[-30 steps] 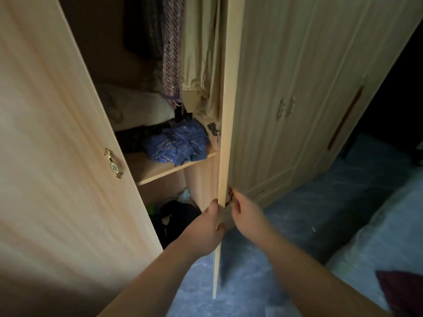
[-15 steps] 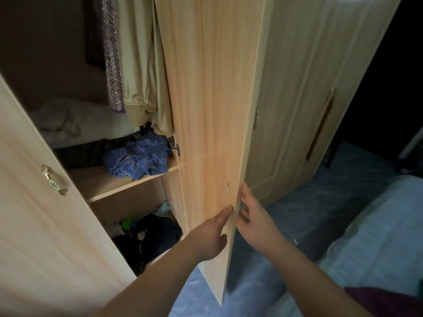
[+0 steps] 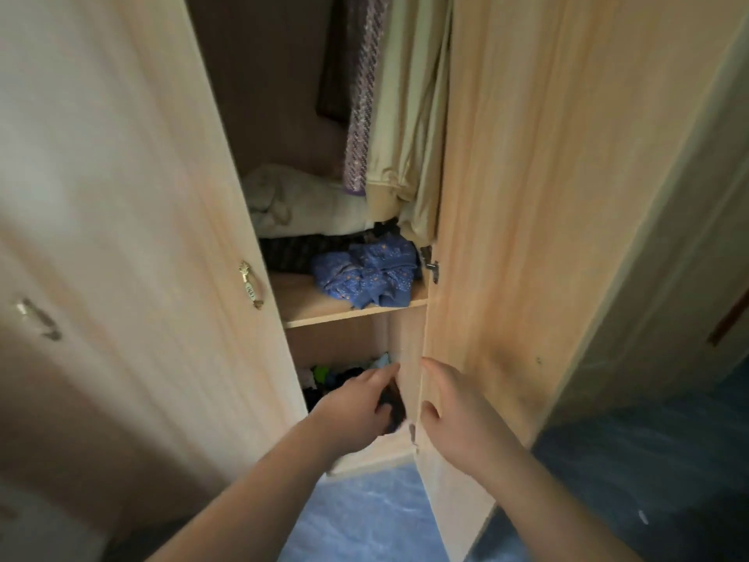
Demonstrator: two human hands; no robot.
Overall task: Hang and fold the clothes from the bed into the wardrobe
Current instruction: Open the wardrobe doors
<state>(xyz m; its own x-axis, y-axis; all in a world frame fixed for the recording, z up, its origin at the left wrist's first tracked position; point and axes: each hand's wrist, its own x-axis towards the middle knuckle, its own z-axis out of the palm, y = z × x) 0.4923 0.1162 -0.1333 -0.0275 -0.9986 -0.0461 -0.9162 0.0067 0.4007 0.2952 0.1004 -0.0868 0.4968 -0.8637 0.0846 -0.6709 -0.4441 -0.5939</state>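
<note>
Wardrobe door (image 3: 547,237) swung wider — right hand (image 3: 458,411) flat against it

Narrow way into the wardrobe (image 3: 263,115)
The gap between the left door (image 3: 142,237) and the right door (image 3: 547,196) is slim, and the two door edges close it in on both sides. Up high, the hanging clothes (image 3: 405,115) fill the right half, while the left half is free. On the shelf (image 3: 308,306), the blue garment (image 3: 369,273) takes the right part and bare wood shows at the left front. Below, a heap of dark clothes (image 3: 344,379) crowds the lower compartment.
</note>
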